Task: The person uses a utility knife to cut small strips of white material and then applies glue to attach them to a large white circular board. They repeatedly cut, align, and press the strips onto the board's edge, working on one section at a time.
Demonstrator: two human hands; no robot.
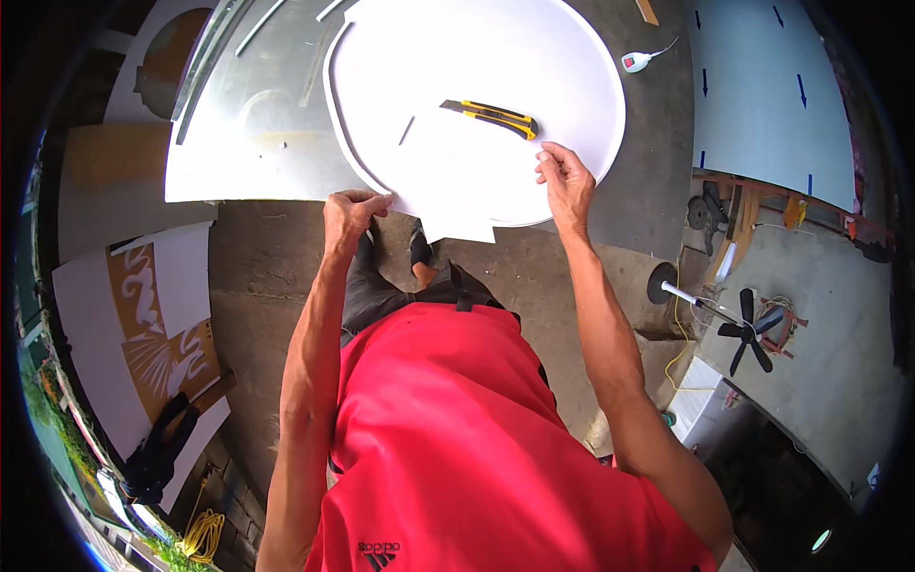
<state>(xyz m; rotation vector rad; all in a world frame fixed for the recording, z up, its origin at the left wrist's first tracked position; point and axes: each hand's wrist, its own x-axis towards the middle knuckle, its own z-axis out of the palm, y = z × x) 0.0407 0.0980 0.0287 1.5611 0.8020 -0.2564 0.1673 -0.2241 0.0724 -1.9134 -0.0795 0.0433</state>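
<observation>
A large white round panel (477, 176) lies on the worktable, with a thin raised white strip (335, 107) along its edge and a flat tab jutting toward me. My left hand (351, 217) pinches the strip at the panel's near left edge. Over the panel's near right side is my right hand (566, 186), thumb and forefinger pressed together; whatever is between them is too small to make out. Just beyond those fingertips, a yellow and black utility knife (491, 116) rests on the panel, blade pointing left. A short thin dark piece (406, 131) lies left of it.
A small white glue bottle (636, 62) with a thin nozzle lies right of the panel. Under the panel's left side is a shiny sheet (257, 153). At the right are a pale blue sheet (772, 105) and a black-bladed fan (747, 330). Patterned boards (157, 324) stand at the left.
</observation>
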